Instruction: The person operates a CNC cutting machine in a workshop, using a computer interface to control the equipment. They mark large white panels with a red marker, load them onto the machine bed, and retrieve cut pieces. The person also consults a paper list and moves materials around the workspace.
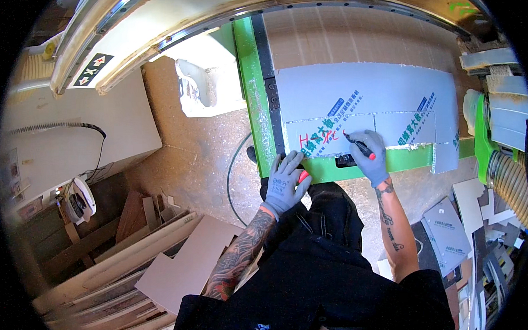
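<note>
So the biggest thing here is the desk [252, 90], green along the edges, right in front of both hands. Behind and left of the left hand there's a messy pile of board offcuts [117, 278]. The pale blue sheet [383, 91] lies on the desk just ahead of the hands, green and blue print all over it and cut lines running across. Fat ribbed hose [511, 179] well off to the right of the right hand.

Both hands are in grey gloves. Left hand [283, 179] is by the desk's near edge, fingers loosely bent, thumb and forefinger pinching something. Right hand [370, 152] is over the sheet, closed in a writing grip. Red handwriting [316, 140] sits between them, a bit forward. The black marker [359, 143] is in the right hand, tip at the end of the writing; can't tell if it's touching. Smallest is the red piece [303, 176] in the left hand's pinch.
</note>
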Available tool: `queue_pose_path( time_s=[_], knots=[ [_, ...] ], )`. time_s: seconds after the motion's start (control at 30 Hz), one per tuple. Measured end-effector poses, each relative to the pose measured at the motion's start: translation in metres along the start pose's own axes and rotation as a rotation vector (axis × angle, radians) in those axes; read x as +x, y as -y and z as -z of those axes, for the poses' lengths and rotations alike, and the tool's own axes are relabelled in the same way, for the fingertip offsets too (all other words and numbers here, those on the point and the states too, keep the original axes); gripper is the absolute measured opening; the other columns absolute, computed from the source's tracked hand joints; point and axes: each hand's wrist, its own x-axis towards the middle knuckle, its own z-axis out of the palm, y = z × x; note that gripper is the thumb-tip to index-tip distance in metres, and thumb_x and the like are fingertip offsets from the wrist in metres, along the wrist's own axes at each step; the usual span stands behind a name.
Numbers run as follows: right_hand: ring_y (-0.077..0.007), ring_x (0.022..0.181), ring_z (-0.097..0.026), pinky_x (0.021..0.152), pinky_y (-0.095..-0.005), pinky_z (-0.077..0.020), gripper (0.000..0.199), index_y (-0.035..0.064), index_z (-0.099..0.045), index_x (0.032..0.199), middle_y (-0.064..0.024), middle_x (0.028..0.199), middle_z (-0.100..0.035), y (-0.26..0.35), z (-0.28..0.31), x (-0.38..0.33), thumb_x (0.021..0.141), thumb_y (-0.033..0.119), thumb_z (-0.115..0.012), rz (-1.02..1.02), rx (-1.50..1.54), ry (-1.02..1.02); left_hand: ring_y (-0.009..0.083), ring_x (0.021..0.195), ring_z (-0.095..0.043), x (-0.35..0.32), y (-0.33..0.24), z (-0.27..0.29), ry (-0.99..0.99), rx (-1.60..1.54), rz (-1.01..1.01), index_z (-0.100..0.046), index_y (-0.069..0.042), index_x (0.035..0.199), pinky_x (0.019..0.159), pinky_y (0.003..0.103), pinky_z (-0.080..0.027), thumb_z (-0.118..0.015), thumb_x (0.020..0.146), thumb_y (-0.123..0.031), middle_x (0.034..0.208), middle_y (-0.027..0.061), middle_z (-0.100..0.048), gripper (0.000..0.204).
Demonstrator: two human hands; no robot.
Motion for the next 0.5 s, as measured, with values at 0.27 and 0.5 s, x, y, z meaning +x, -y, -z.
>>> queue_pose_path(
  time_s=[0.27, 0.5],
  knots=[
    [-0.0308, 0.09, -0.066, 0.088, -0.0432, -0.0485, 0.016, 0.0091, -0.071, 0.095, -0.0092, 0.093, -0.071, -0.007, -0.004, -0.009, 0.08, 0.005, -0.07, -0.05, 0.05, -0.093, 0.0347, 0.137, -0.046, -0.001, 0.001, -0.001, -0.015, -0.006, -0.004, -0.067, -0.006, 0.098, 0.117, 0.056, -0.026, -0.069, 0.088, -0.029, 0.143, 0.015, -0.054, 0.025],
    [-0.0302, 0.09, -0.065, 0.085, -0.0404, -0.0495, 0.016, 0.0079, -0.071, 0.095, -0.0105, 0.094, -0.071, -0.012, -0.003, -0.008, 0.079, 0.004, -0.07, -0.083, 0.069, -0.093, 0.0348, 0.136, -0.046, 0.0, 0.001, -0.001, -0.012, -0.003, -0.008, -0.067, -0.006, 0.097, 0.116, 0.057, -0.026, -0.069, 0.088, -0.029, 0.143, 0.0147, -0.055, 0.025]
  ],
)
